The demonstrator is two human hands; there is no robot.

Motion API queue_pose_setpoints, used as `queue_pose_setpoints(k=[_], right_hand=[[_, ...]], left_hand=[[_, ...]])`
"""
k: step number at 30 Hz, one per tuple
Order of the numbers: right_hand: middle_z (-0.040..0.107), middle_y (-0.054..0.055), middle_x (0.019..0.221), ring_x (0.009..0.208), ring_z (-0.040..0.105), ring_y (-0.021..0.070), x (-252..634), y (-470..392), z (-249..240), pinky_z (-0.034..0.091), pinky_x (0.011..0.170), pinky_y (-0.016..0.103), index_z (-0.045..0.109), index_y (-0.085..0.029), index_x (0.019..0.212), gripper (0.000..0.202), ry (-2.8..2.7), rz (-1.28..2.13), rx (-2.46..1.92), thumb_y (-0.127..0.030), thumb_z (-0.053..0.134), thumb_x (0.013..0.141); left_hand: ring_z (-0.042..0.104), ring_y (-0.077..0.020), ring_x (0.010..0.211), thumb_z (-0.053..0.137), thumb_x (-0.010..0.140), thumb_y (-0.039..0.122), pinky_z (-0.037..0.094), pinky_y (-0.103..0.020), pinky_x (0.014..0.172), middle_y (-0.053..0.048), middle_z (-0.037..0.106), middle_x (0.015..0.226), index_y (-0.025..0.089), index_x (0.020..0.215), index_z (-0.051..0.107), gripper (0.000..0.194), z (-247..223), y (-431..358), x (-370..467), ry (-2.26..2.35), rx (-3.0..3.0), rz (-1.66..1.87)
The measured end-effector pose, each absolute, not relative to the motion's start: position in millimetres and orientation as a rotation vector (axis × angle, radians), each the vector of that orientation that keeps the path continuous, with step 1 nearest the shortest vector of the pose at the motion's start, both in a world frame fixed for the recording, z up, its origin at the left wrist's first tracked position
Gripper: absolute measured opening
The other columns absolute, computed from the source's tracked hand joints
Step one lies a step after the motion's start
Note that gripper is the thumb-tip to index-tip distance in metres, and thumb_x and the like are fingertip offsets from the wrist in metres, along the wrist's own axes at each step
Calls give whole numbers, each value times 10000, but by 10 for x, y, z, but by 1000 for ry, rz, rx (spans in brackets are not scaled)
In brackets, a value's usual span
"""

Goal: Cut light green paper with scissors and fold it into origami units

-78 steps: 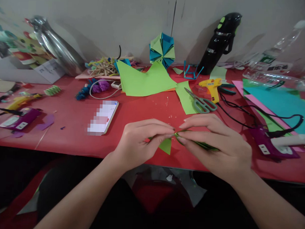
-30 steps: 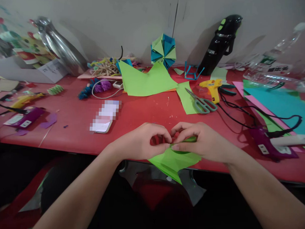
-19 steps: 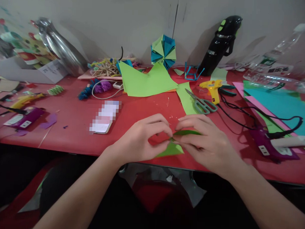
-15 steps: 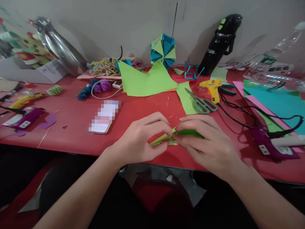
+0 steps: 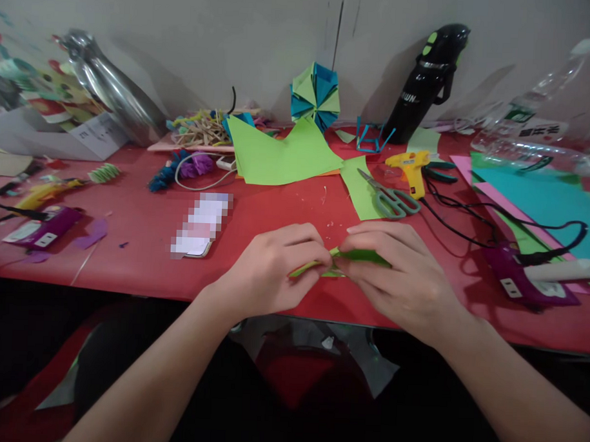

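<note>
Near the front edge of the red table, a small piece of folded green paper (image 5: 366, 256) is pinched between both hands. My left hand (image 5: 281, 265) is closed on its left end, thumb below and fingers above. On the other end, my right hand (image 5: 399, 276) grips with bent fingers, which hide much of the folds. Beyond my right hand lie grey-handled scissors (image 5: 395, 202), partly on a green paper strip (image 5: 358, 191). A larger cut green sheet (image 5: 282, 156) rests farther back.
A phone (image 5: 201, 225) lies left of my hands. At right are a yellow glue gun (image 5: 413, 167), a purple power strip (image 5: 530, 277) with cables, and coloured sheets (image 5: 542, 191). Along the wall stand a blue-green paper ornament (image 5: 315, 96), a black bottle (image 5: 425, 84) and a steel jug (image 5: 110, 89).
My left fingers have closed down further over the folded green paper, so less of its left end shows. My right hand has hardly moved.
</note>
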State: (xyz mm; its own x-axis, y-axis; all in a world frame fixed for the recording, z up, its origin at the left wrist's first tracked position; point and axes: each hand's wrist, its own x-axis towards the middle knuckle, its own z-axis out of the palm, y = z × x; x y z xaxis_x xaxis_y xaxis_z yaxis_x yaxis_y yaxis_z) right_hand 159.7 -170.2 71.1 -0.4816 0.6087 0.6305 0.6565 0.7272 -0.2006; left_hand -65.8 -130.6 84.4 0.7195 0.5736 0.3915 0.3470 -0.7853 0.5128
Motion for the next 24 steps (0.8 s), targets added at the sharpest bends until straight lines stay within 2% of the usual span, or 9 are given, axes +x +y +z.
queue_pose_setpoints(k=[5,7,9,11,14,17,20,22,24], right_hand=[[722,66,1064,1100,644,254,1587,-1664,671,518,952,440,698,-248,942,163,-2203,-70,-939,-97,653,903],[712,80,1121,1099,648,259,1588,-1647,681,520,964,454,700,-264,1077,212,-2147,-36,-977,-145,678,902],[677,103,1247,1163,632,283,1613,-1629,701,514,997,481,626,-285,1294,427,-2046,95,-1060,-242,729,882],[616,121,1374,1246,597,314,1667,-1607,714,514,1015,501,469,-302,1475,733,-1927,310,-1134,-358,797,821],[617,115,1383,1219,625,322,1774,-1566,704,562,947,476,313,-331,1569,1026,-1797,614,-1192,-451,867,714],[730,79,1114,967,711,279,1837,-1535,700,600,764,399,493,-298,1475,879,-1712,828,-1324,-455,872,697],[701,16,749,675,670,209,1830,-1518,742,534,553,318,725,-236,1168,542,-1613,926,-1484,-471,859,698],[670,-1,658,597,635,182,1808,-1509,774,494,500,296,763,-223,1016,427,-1536,948,-1533,-474,865,686],[706,9,695,613,653,178,1787,-1498,783,513,522,291,765,-223,952,386,-1451,982,-1508,-469,874,676]], left_hand=[[598,-159,837,482,893,33,479,-290,759,-45,665,891,174,926,633,209,790,-1335,-626,801,2520,817],[594,-153,817,502,881,39,478,-280,743,-43,663,883,173,919,637,194,793,-1340,-608,841,2457,855],[588,-138,768,545,873,63,474,-261,702,-34,663,855,173,880,646,150,807,-1331,-592,880,2337,886],[588,-128,724,595,873,110,473,-248,672,-26,670,816,170,840,661,94,819,-1309,-579,944,2167,904],[600,-127,703,659,868,199,477,-244,662,-27,690,775,156,814,688,75,807,-1262,-563,1035,1897,896],[588,-122,676,716,829,256,465,-241,636,-30,692,750,142,797,707,119,773,-1218,-549,1068,1717,842],[595,-127,675,755,786,284,461,-242,628,-35,694,746,139,780,722,150,763,-1187,-540,1088,1610,751],[605,-129,687,773,762,289,465,-245,645,-34,696,746,139,770,729,157,770,-1172,-537,1100,1556,706],[603,-125,684,785,744,288,465,-249,660,-26,690,734,141,760,731,157,774,-1158,-536,1108,1505,685]])
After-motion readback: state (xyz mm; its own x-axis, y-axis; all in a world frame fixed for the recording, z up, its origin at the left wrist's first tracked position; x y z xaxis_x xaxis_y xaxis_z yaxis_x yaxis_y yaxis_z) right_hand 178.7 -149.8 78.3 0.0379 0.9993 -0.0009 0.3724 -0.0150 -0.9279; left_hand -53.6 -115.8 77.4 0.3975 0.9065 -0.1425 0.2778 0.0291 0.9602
